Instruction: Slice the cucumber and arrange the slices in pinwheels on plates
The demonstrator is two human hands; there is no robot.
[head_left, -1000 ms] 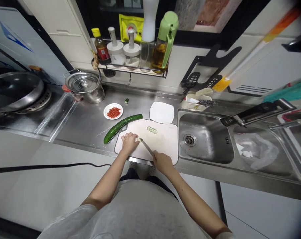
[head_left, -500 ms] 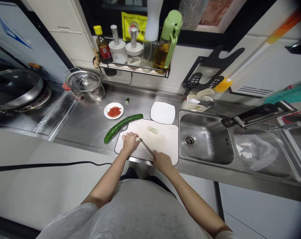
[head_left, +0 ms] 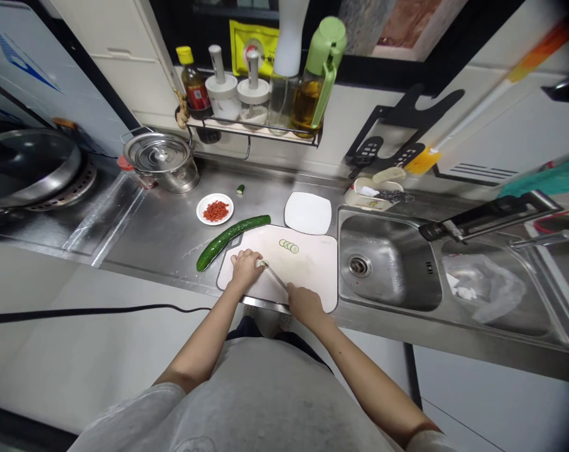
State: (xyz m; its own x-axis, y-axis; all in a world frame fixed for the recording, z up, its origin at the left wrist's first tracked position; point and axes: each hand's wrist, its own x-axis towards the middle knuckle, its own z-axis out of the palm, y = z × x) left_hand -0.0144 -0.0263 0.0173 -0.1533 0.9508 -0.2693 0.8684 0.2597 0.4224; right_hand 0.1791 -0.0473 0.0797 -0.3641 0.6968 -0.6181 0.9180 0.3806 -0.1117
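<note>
1. On the smooth, round-cornered cutting board (head_left: 313,276): left hand (head_left: 245,269) curled down onto a short green cucumber stub (head_left: 264,264); right hand (head_left: 303,304) clamped round the handle of a slim metal knife (head_left: 276,276), blade against the stub's cut face.
2. Beyond the blade, a row of thin round slices (head_left: 288,246); bare board right of them.
3. Across the board's left corner, a long glossy cucumber (head_left: 231,242) on the brushed steel desk (head_left: 162,232); square white plate (head_left: 307,213) at the far edge; sink (head_left: 388,295) just beside the right edge.
</note>
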